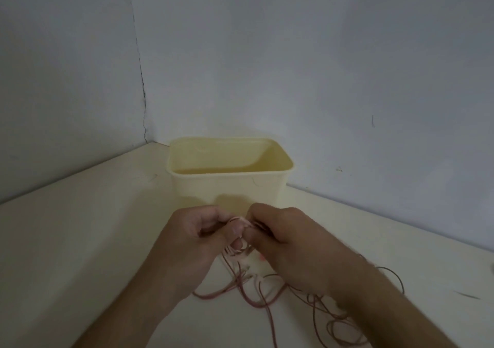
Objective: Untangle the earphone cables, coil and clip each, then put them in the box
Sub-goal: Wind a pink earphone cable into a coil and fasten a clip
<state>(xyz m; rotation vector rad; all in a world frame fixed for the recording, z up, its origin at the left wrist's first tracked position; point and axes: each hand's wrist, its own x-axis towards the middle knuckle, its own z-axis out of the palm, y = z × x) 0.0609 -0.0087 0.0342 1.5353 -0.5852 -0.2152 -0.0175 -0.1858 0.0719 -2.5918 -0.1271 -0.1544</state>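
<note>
— How much of the pink cable [242, 283] can you follow?

— Not all. Its upper loops vanish between the fingers of the left hand [192, 238] and the right hand [283, 240], where everything is blurred.

— And the darker cable [344, 323]?

— It passes under the right forearm and runs off the bottom edge, so its ends are cut off.

— Anything inside the box [230, 184]?

— Its near wall hides the floor, so I cannot tell.

— The worktop [80, 240]?

— There is a small dark streak [469, 296] near the right edge, too small to identify.
</note>
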